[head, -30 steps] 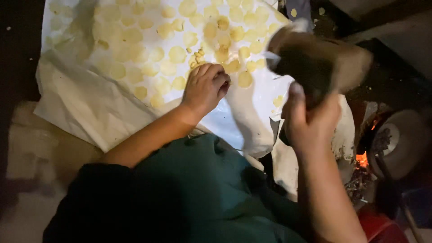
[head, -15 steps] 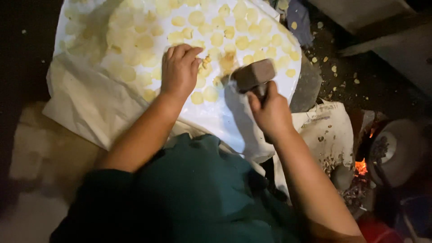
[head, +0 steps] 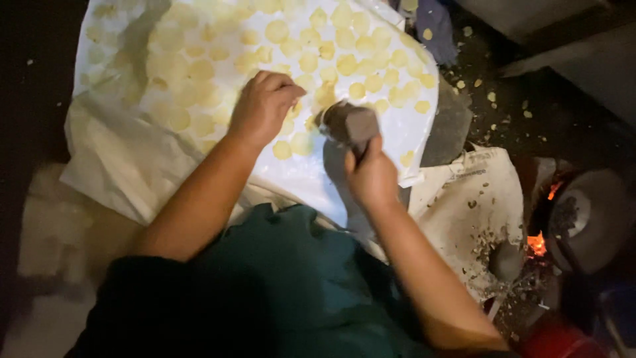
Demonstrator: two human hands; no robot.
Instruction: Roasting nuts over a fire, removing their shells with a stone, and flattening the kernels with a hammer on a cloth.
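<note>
A white plastic sheet (head: 371, 142) lies on the ground, covered with several flat yellow discs (head: 344, 64). My left hand (head: 262, 106) rests on the sheet with its fingers curled over a disc at its fingertips. My right hand (head: 372, 176) grips the handle of a blocky dark mallet (head: 350, 124), whose head is down on the sheet just right of my left hand. My teal-clad lap fills the bottom of the view.
A flat grey stone (head: 449, 129) sticks out from under the sheet's right edge. A crumb-strewn white sack (head: 470, 205) lies to the right. Glowing embers (head: 538, 244) and a round dark pot (head: 586, 222) sit at the far right. Yellow scraps dot the dark ground.
My right hand swung the mallet down from a raised position at the right onto the sheet. My left hand shifted slightly left along the discs.
</note>
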